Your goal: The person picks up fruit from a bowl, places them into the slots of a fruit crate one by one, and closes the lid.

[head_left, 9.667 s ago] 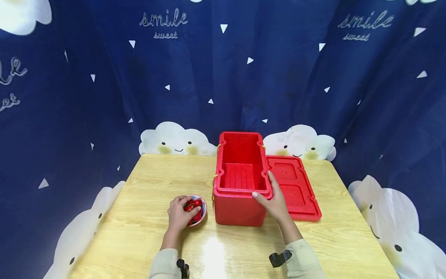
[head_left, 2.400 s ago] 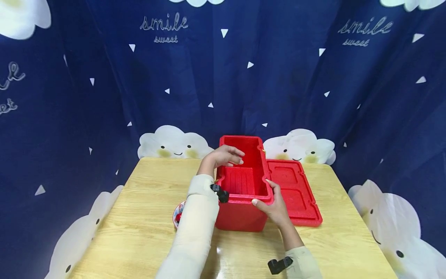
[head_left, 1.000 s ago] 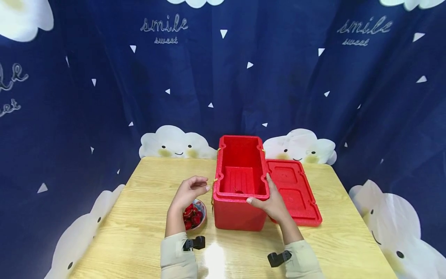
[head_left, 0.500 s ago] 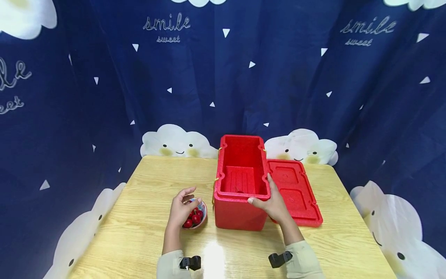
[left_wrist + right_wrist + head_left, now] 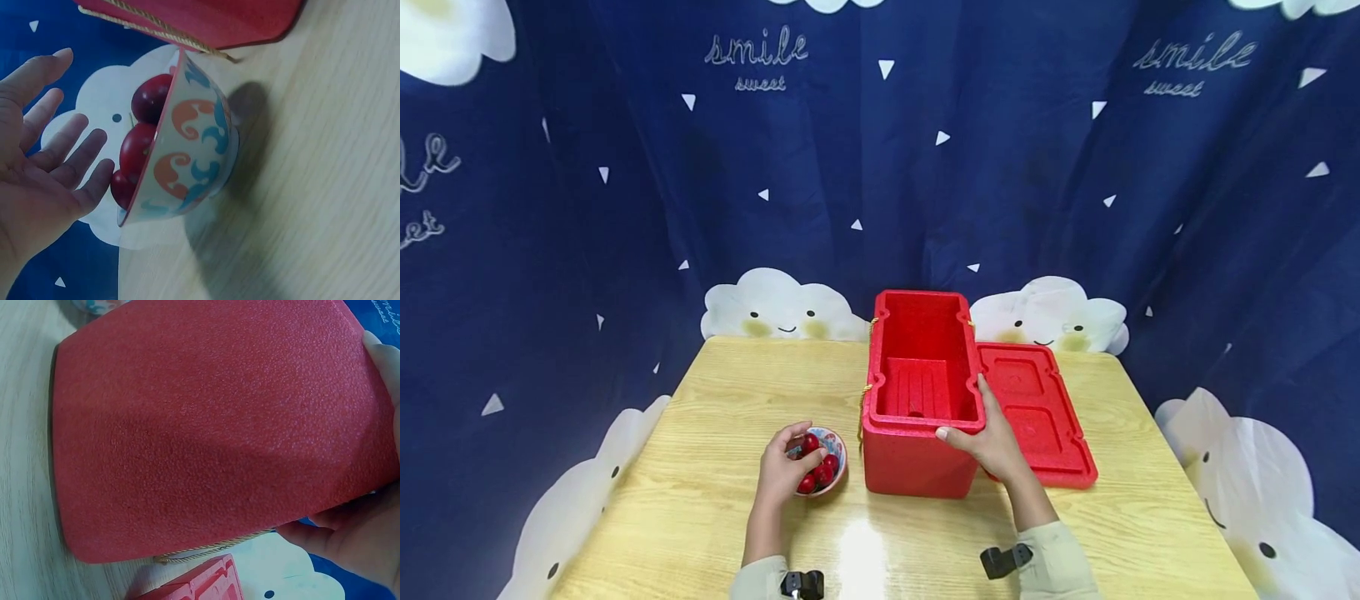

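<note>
Left hand (image 5: 781,468): dropped nearer since a second ago, now at left side of bowl (image 5: 197,147); fingers spread, nothing pinched.
Right hand (image 5: 995,443): grips near right corner of red box (image 5: 917,462).
Cherries (image 5: 823,474): in bowl, left of red box; roundish, no clear long axis.
Red box: mouth up, long axis near-far.
Picking: best pinch one cherry lightly, bowl undisturbed.

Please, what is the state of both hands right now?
Left hand: open, holding nothing, by the bowl.
Right hand: holding the red box.
</note>
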`<state>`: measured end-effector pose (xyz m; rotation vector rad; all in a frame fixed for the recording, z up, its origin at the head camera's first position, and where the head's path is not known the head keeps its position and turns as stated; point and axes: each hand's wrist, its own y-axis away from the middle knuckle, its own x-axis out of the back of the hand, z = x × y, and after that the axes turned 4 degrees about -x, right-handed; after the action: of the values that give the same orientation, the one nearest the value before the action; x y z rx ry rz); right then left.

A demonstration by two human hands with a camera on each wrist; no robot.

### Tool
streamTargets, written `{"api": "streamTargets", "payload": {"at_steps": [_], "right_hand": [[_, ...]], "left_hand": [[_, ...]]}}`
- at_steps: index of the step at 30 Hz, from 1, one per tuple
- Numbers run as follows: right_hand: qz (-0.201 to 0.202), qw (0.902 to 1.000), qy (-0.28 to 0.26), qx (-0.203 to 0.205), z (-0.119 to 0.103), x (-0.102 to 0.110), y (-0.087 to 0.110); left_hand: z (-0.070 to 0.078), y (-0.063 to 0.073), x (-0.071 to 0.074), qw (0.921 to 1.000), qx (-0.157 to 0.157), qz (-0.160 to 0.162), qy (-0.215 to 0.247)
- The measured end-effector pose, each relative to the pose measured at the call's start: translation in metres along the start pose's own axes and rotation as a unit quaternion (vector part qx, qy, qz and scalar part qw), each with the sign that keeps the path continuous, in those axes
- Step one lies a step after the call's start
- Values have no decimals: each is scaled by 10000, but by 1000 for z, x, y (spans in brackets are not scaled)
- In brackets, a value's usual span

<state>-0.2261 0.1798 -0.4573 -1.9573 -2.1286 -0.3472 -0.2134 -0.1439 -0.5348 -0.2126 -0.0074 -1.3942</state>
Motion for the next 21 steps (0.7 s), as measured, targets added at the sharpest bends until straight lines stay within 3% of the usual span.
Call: {"api": "streamTargets", "payload": {"at_steps": [5,21], "right_hand": [[96,9999,83,37,12,-1,-5],[37,9999,-86,49,13,-1,-7]], "left_hand": [[-3,0,4,9999,73,58,-55],[-9,10,18,9987,295,69,-404]]}}
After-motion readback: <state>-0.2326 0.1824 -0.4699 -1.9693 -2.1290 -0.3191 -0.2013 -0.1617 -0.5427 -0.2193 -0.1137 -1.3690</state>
